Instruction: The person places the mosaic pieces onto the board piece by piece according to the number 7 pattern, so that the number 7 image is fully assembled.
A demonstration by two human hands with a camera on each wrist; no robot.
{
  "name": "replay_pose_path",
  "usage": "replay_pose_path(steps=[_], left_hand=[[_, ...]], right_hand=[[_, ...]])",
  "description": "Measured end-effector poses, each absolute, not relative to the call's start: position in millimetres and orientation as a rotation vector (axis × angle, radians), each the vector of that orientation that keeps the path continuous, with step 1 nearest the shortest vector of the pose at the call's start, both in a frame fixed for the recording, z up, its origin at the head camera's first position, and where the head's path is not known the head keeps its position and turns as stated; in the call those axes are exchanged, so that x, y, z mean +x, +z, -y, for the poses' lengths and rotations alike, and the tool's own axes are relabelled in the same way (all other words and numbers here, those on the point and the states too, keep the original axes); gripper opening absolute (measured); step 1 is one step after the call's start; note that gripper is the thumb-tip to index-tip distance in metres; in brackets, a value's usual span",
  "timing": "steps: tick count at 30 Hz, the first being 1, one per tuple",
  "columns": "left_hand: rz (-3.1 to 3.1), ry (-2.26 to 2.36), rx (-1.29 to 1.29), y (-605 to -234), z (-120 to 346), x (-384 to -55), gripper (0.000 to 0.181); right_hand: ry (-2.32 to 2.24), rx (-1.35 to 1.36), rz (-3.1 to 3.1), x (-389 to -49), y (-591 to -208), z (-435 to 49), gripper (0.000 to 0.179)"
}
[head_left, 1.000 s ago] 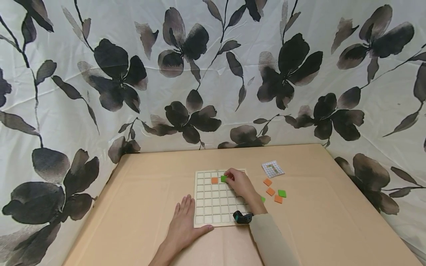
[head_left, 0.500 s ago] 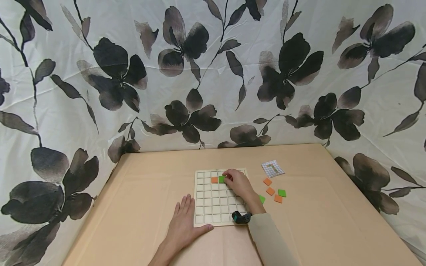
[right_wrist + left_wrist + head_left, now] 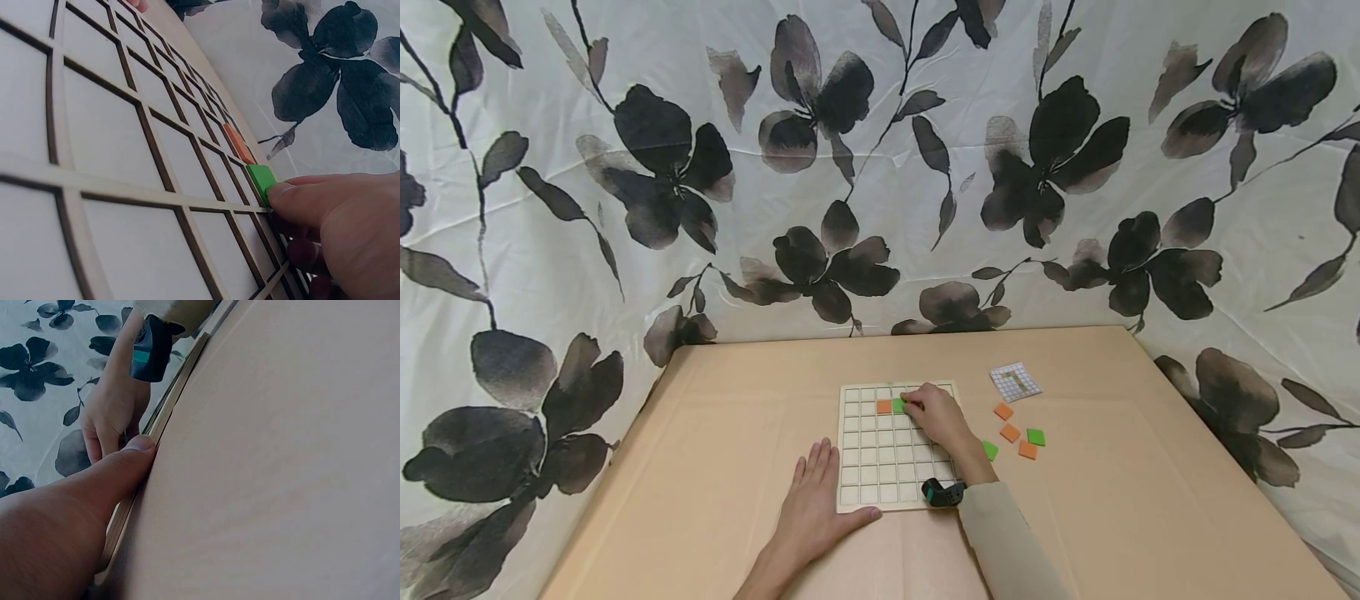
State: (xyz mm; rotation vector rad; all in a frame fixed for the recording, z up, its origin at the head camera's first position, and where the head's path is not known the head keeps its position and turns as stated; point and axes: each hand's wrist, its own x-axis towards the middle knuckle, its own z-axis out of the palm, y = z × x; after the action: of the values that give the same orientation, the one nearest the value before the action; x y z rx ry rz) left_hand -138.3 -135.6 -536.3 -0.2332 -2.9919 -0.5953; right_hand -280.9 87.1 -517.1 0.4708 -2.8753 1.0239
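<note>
A wooden grid board (image 3: 868, 458) lies on the table, its square cells framed by raised strips. An orange square tile (image 3: 883, 407) sits in a cell of the second row from the back. Just right of it is a green square tile (image 3: 261, 182), pinched at its near edge by the thumb and fingers of my right hand (image 3: 936, 417). The tile's right part is hidden behind the fingertips. My left hand (image 3: 808, 508) lies with straight fingers along the board's left edge, and its thumb (image 3: 139, 445) touches the front edge.
Right of the board lie several loose tiles, among them an orange tile (image 3: 1027, 450) and a green tile (image 3: 1036, 437). Another green tile (image 3: 990, 451) is partly covered by my right wrist. A small pattern card (image 3: 1015, 382) lies behind them. A floral cloth (image 3: 925, 208) hangs beyond the table.
My right hand has shifted slightly left with the green tile, which now sits beside the orange tile. My left hand has stayed still.
</note>
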Motion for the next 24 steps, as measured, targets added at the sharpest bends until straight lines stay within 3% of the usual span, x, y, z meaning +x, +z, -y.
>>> replay_pose_path(steps=[24], left_hand=[[2.984, -0.583, -0.249, -535.8, 136.4, -138.7, 0.123]], right_hand=[[0.995, 0.544, 2.869, -281.7, -517.4, -85.8, 0.029]])
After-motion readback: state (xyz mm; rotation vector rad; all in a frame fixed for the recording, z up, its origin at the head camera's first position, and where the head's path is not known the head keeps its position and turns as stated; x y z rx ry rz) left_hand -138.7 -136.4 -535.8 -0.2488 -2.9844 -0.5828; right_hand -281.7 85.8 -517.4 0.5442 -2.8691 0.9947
